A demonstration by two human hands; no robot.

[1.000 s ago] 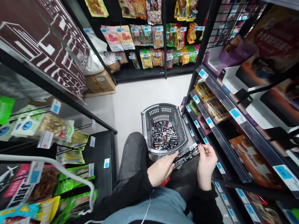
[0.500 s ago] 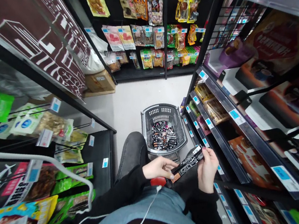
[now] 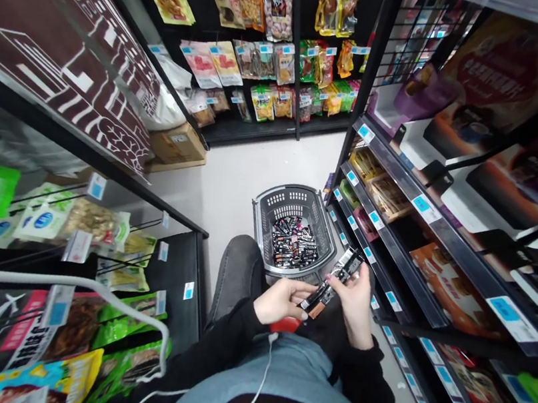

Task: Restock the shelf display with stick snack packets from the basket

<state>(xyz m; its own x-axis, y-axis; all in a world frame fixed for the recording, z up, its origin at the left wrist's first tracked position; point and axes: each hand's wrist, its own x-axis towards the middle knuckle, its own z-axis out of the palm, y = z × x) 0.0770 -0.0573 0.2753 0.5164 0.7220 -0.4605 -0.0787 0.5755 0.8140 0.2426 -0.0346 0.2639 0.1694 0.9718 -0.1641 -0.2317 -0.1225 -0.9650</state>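
Note:
I sit low in a shop aisle with both hands in front of my lap. My right hand (image 3: 354, 296) grips a stack of small black snack packets (image 3: 337, 280), tilted up to the right. My left hand (image 3: 280, 299) pinches the lower end of the same stack, where an orange tip shows. Just beyond my hands a grey plastic shopping basket (image 3: 276, 203) stands on the floor, holding several more of the dark packets (image 3: 294, 242). A red object (image 3: 283, 325) lies in my lap under the hands.
Shelving with price tags (image 3: 427, 208) runs along my right. A rack of hanging snack bags (image 3: 79, 220) stands on my left, with a white tube across it. More snack bags (image 3: 271, 53) hang at the aisle's end beside a cardboard box (image 3: 176, 145). A white cable (image 3: 258, 382) crosses my lap.
The stack of packets has come in closer and lower, now more upright. My left hand shifted from flat under it to pinching its lower end. The right hand moved left with it.

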